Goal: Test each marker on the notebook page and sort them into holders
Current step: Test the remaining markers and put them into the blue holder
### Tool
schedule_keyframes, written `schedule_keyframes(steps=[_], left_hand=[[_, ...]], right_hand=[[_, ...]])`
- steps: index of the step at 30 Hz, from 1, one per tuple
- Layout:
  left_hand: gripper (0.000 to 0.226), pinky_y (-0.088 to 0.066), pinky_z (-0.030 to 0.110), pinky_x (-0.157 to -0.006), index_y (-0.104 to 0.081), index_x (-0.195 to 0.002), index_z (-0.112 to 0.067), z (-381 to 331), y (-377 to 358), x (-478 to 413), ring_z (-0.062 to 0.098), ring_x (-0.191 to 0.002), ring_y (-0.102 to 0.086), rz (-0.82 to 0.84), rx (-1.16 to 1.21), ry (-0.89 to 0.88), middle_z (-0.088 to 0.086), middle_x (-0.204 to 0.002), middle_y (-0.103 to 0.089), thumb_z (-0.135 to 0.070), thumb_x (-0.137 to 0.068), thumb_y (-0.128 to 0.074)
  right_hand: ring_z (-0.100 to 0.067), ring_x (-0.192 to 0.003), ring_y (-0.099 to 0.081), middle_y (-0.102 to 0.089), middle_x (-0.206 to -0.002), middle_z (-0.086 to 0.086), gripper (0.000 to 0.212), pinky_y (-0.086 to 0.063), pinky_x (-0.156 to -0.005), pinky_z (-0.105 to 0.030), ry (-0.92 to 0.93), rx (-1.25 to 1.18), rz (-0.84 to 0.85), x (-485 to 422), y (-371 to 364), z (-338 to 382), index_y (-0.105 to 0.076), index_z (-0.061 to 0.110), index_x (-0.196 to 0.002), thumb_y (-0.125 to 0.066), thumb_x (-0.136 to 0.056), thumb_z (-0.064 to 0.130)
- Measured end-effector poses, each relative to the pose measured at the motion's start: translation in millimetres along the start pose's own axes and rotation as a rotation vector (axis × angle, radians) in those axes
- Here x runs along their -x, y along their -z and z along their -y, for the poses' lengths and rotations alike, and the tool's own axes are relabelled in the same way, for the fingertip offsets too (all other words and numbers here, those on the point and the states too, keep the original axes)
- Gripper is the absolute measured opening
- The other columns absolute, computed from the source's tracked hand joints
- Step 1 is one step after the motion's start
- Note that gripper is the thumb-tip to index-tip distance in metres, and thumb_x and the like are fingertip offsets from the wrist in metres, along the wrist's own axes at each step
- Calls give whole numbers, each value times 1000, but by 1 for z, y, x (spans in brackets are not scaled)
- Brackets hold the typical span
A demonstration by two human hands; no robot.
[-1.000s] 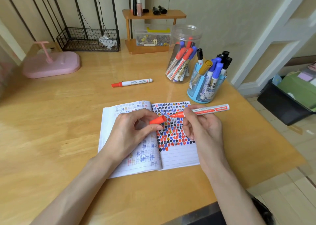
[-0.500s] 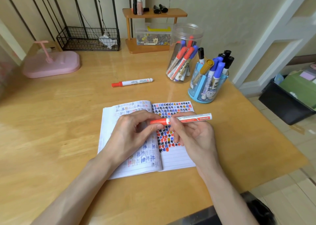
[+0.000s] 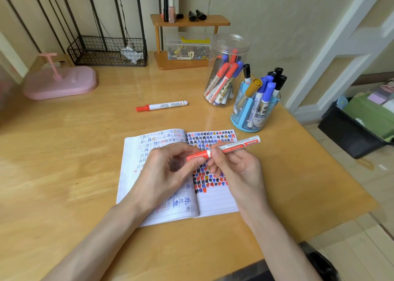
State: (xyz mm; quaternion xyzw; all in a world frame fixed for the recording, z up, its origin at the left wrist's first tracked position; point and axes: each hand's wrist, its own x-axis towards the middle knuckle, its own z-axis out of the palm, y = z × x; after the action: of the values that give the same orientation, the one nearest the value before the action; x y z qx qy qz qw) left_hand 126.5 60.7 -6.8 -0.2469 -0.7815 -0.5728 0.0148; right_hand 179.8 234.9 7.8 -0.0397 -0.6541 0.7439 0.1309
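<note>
Both hands sit over the notebook (image 3: 215, 201), which lies open on the near-centre of the table (image 3: 64, 152). The left hand (image 3: 162, 176) pinches the red cap (image 3: 195, 156) between thumb and curled fingers. The right hand (image 3: 238, 172) grips the barrel of the red marker (image 3: 232, 146) just behind the cap, with the tail pointing right and far.

Step in hand looks like capping. The cap is on the tip end, but I can't tell if it's fully seated.
- Push along the barrel axis, hands toward each other, with no sideways load (an angled cap jams or half-seats).
- Keep the right grip close to the joint, as it is now.
- Confirm the cap meets the barrel collar before the left hand lets go.
- Keep the tip end off the page while doing it. The right page is packed with test marks under the hands, and only the near lines are blank.

After that it goes to a holder, carried by the right hand alone:
- The blue holder (image 3: 245, 118) is just beyond the notebook on the right.
- The clear jar (image 3: 229, 46) is just beside it, further back and slightly left.
- Both are crowded, so aim for a gap between caps, tail first.
- The jar shows red and blue caps, the blue holder blue, black and yellow. The sorting rule isn't readable from that.

A second red marker (image 3: 162, 106) lies capped on the table beyond the notebook, well apart from the holders. It's probably next in the queue.
</note>
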Motion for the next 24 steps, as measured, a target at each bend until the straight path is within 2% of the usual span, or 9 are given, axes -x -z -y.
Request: schedule_keyframes(steps=[2, 4, 6, 8, 9, 11, 17, 21, 24], left_hand=[[18, -55, 49, -66, -76, -101, -27, -3, -3, -1, 30, -71, -67, -11, 22, -1, 4, -82, -74, -44, -95, -73], [14, -52, 51, -71, -75, -100, -31, -6, -2, -2, 36, -74, -66, -59, 41, -7, 9, -80, -73, -43, -93, -76], [14, -53, 46, -72, -77, -99, -30, -10, 1, -3, 36, -74, -66, -111, 78, 6, 8, -80, -74, -40, -90, -76], [16, -56, 32, -74, -77, -99, -25, -15, 3, -4, 26, -76, -71, -152, 124, 12, 0, -86, -78, -35, -87, -75], [15, -55, 26, -76, -78, -99, -22, -18, 3, -5, 18, -77, -73, -171, 155, 15, -3, -90, -79, -32, -87, -75], [13, -56, 24, -79, -78, -98, -19, -25, 1, -12, 13, -83, -75, -202, 236, 35, -2, -94, -80, -27, -88, -76], [19, -60, 26, -66, -71, -109, -2, -56, 2, -70, 21, -83, -79, -264, 266, -76, 4, -100, -80, -15, -96, -73], [16, -63, 34, -79, -71, -112, -7, -72, -7, -116, 15, -92, -78, -345, 165, -186, 1, -101, -79, -17, -100, -71], [15, -62, 40, -88, -72, -111, -9, -75, -15, -151, 13, -97, -76, -396, 130, -234, 0, -102, -79, -20, -101, -70]], right_hand=[[-14, -63, -58, -69, -73, -4, 13, -48, -60, -21, -12, -51, -47, -2, 0, 2, -72, 5, -101, -73, -93, 14], [-13, -63, -55, -67, -74, -1, 26, -47, -60, -20, -28, -97, -101, -5, 2, 4, -70, 8, -115, -76, -91, 14], [-13, -63, -55, -67, -76, -2, 37, -48, -62, -20, -39, -122, -148, -8, 6, 5, -67, 14, -125, -78, -89, 15], [-12, -65, -58, -69, -81, -4, 43, -51, -65, -20, -41, -121, -167, -11, 11, 7, -65, 19, -129, -79, -88, 16], [-12, -67, -60, -71, -85, -5, 45, -51, -67, -20, -42, -114, -166, -12, 13, 8, -64, 20, -130, -79, -88, 16], [-11, -72, -63, -72, -90, -5, 41, -52, -69, -21, -45, -98, -164, -15, 18, 11, -64, 20, -129, -77, -90, 19], [-13, -79, -67, -76, -99, -10, 27, -51, -71, -23, -66, -56, -198, -25, 34, 9, -67, 21, -122, -72, -96, 19], [-13, -79, -67, -73, -98, -16, 28, -54, -73, -19, -40, -31, -219, -27, 35, 3, -66, 16, -123, -71, -96, 10], [-14, -82, -66, -72, -97, -12, 30, -54, -76, -19, -8, 19, -215, -28, 32, 0, -64, 16, -122, -72, -94, 7]])
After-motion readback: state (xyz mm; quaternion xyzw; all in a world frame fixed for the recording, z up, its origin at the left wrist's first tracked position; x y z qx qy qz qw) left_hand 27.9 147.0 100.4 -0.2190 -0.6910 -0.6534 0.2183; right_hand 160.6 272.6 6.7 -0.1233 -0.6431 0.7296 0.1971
